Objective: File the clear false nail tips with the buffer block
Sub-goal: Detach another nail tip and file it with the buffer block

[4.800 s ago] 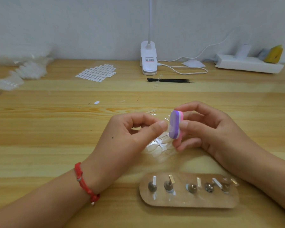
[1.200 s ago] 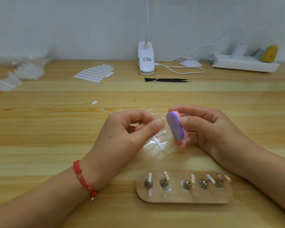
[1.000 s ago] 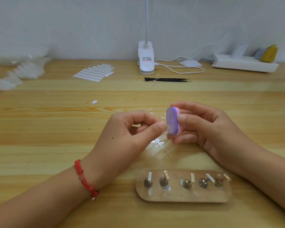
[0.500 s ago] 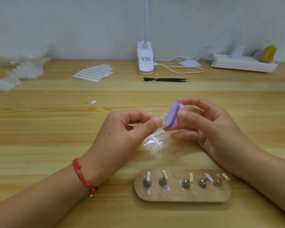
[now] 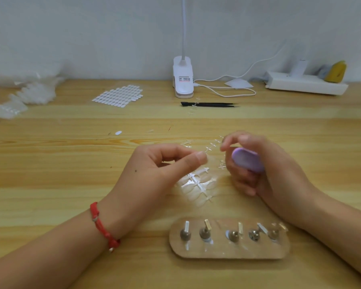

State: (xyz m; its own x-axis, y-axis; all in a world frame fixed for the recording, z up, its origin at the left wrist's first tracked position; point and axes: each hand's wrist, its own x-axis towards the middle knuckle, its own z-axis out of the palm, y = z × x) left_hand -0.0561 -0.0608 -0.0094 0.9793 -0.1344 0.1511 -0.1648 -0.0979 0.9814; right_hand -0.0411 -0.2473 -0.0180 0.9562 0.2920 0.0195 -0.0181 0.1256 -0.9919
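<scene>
My left hand (image 5: 163,165) pinches a small clear nail tip (image 5: 204,152) between thumb and forefinger, just above the table. My right hand (image 5: 265,170) grips the buffer block (image 5: 247,162), whose purple face is turned up, with its lower fingers curled under it. Its forefinger and thumb reach out toward the left hand, with a small gap between the block and the pinched tip. A clear strip of several more false nail tips (image 5: 198,184) lies on the table between and below the hands.
A wooden stand (image 5: 229,251) with several metal pegs sits close in front. Farther back lie black tweezers (image 5: 208,104), a white clip lamp (image 5: 182,80) with its cable, a sheet of white adhesive tabs (image 5: 119,97) and a power strip (image 5: 306,84). Clear packets (image 5: 29,90) lie far left.
The buffer block was upright against the pinched tip half a second ago. My right hand has since drawn it to the right and laid it flat, purple face up. My left hand stays put.
</scene>
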